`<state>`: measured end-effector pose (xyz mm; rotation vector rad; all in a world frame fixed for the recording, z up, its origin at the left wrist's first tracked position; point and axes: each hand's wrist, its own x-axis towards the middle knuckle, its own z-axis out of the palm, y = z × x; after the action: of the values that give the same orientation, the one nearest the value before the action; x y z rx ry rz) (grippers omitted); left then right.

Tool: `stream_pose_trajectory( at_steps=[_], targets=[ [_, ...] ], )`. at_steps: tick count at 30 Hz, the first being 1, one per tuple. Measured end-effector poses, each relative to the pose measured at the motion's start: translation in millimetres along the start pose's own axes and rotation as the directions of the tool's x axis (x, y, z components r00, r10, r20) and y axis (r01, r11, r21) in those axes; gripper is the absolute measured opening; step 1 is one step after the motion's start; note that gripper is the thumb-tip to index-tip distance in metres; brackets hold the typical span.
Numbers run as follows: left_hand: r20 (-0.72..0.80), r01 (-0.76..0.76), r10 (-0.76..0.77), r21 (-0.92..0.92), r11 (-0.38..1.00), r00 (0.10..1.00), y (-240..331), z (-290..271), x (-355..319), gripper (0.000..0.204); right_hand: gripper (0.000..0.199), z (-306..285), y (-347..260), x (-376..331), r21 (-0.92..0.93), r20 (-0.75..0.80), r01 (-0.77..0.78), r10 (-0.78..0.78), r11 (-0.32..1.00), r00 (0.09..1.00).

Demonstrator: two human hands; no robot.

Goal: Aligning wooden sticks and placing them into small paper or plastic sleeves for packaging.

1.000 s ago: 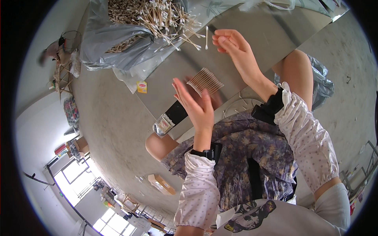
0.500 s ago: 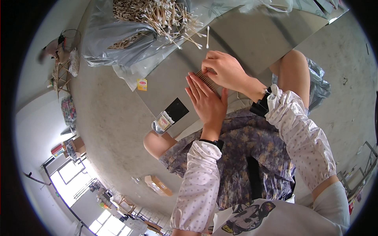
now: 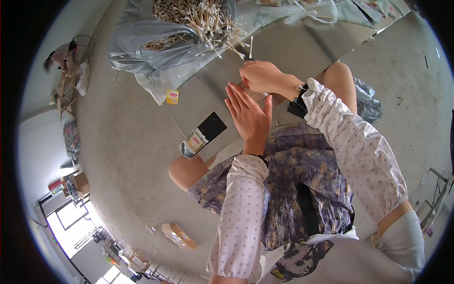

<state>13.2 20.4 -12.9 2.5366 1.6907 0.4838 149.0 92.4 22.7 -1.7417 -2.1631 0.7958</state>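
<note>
A row of cotton swabs (image 3: 255, 93) lies side by side on the grey table between my two hands. My left hand (image 3: 249, 116) rests flat along the row's left side, fingers stretched out and thumb apart. Over the far right part of the row, my right hand (image 3: 265, 77) is curled closed; its fingertips are hidden, so what it pinches does not show. Just beyond it lies a single cotton swab (image 3: 251, 46). A large heap of cotton swabs (image 3: 194, 19) spills from a grey plastic bag (image 3: 142, 59) at the far left.
Left of my left hand, a clear pack of swabs (image 3: 194, 143) with a yellow label lies against a black card (image 3: 213, 126) at the table edge. A small yellow card (image 3: 172, 97) sits farther up. A cardboard box (image 3: 179, 235) is on the floor.
My right hand has shifted slightly up and left, and more of the swab row shows beside it. My left hand stays flat by the row. The whole view has shifted a little.
</note>
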Motion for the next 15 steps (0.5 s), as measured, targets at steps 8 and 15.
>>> stream_pose_trajectory(
  at_steps=[8, 15],
  targets=[
    [-0.053, 0.001, -0.006, -0.083, 0.997, 0.999, -11.8, 0.0, -3.2, 0.096, 0.012, -52.3, 22.6, -89.9, 0.052, -0.436, -0.226, 0.226, 0.973, 0.871],
    [-0.383, -0.138, -0.117, -0.575, 0.806, 0.916, -24.3, 0.9, -5.2, 0.078, 0.016, -72.8, 116.0, -292.3, 0.144, -0.468, -0.705, 0.676, 0.695, 0.57]
  ],
)
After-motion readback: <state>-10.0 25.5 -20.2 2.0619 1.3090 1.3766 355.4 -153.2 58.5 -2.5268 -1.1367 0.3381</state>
